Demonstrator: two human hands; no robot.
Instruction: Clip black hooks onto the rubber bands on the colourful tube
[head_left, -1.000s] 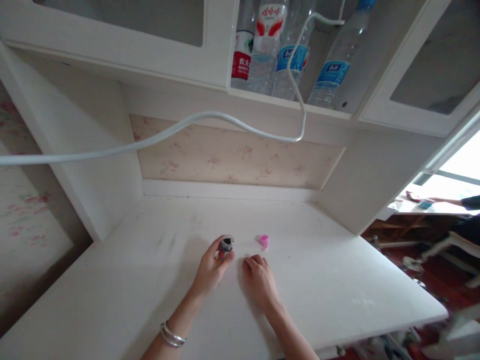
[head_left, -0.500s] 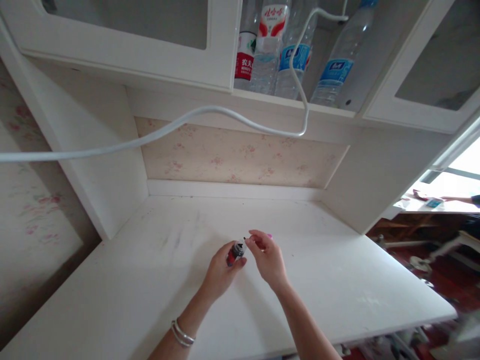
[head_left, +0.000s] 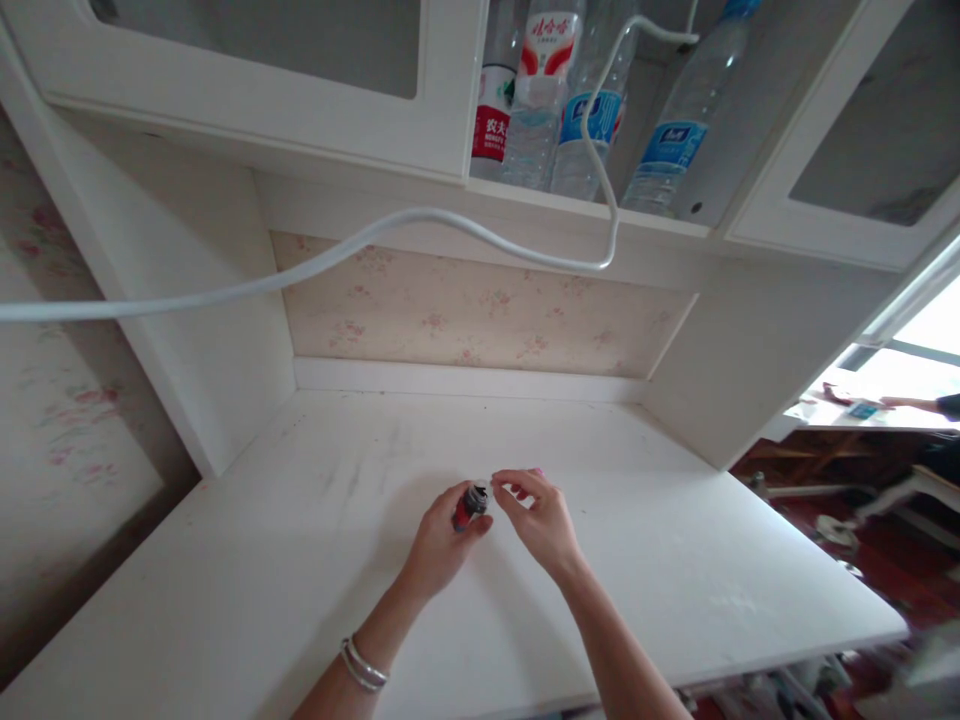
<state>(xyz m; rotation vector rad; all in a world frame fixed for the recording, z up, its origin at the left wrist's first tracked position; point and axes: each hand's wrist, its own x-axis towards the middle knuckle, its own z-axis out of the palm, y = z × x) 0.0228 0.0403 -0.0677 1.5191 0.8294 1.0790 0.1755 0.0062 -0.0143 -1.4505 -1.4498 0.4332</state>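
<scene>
My left hand [head_left: 439,540] is closed round a small dark jar with a red label [head_left: 469,505], tilted toward the right, just above the white desk top [head_left: 300,560]. My right hand [head_left: 541,515] is right beside the jar's mouth, thumb and forefinger pinched on something tiny I cannot make out. A sliver of the pink lid [head_left: 537,471] peeks out behind my right fingers on the desk. Silver bangles sit on my left wrist [head_left: 362,665].
A white cable [head_left: 420,222] sags across the alcove above the desk. Several water bottles [head_left: 540,95] stand on the shelf overhead between cabinet doors. At the right, past the desk edge, another person's arm [head_left: 919,403] rests on a far table.
My right hand lifted off the desk and came up to the jar's mouth with pinched fingers. My left hand tilted the jar. The pink lid is now mostly hidden behind my right hand.
</scene>
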